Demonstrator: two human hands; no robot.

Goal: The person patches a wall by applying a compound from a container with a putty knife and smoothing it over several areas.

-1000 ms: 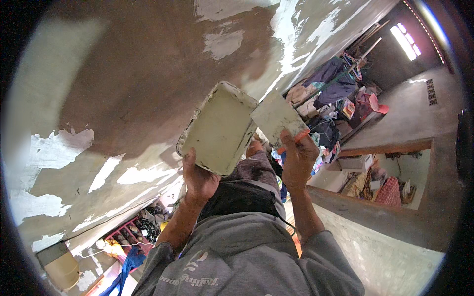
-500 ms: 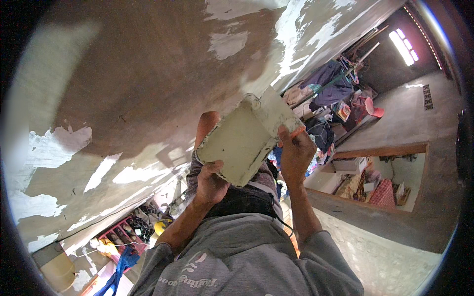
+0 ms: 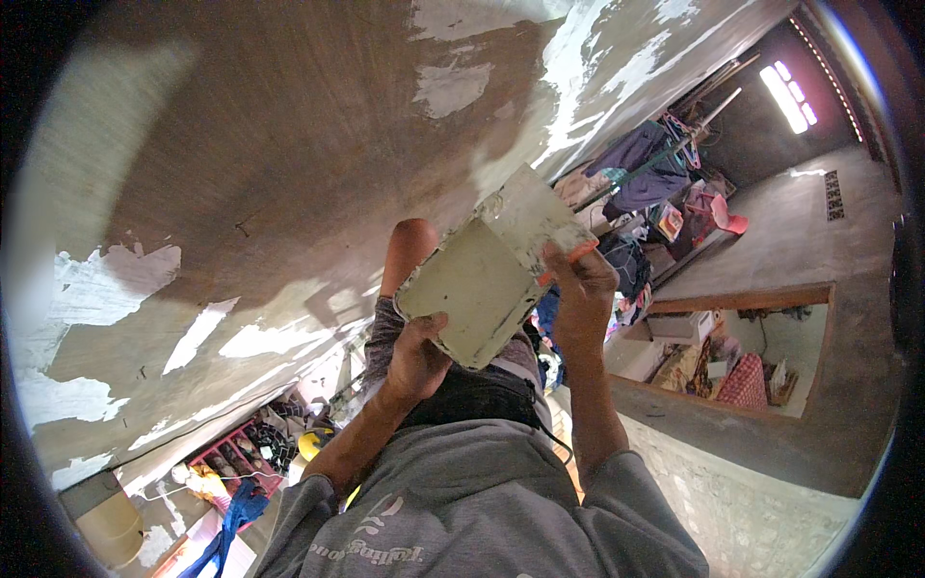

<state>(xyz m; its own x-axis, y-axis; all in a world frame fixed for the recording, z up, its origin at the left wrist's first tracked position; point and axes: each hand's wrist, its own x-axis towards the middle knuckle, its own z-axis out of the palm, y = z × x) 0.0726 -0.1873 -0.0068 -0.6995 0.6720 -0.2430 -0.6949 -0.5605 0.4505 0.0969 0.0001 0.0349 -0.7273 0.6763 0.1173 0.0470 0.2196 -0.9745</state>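
My left hand (image 3: pixel 419 361) grips the near left edge of a pale, rectangular putty tray (image 3: pixel 462 289), thumb on top. Dried, greyish residue marks the tray's edges. In my right hand (image 3: pixel 583 294) is a wide, flat putty scraper (image 3: pixel 535 212) with an orange edge showing by the fingers. Its pale-smeared blade lies against or just over the tray's far right part; exact contact cannot be told. A little pale putty shows near the blade's left corner. My left fingers beneath the tray are hidden.
A grey-brown wall (image 3: pixel 289 144) with white putty patches (image 3: pixel 116 279) rises in front and left. Hanging clothes (image 3: pixel 646 183) and piled belongings stand at the far right. A framed wall opening (image 3: pixel 819 356) holds more items. A pink rack (image 3: pixel 231 453) and blue cloth (image 3: pixel 231 525) are lower left.
The scraper blade has slid leftward over the tray's far edge, covering more of it. The tray has shifted slightly right and toward me. Both hands keep their grips.
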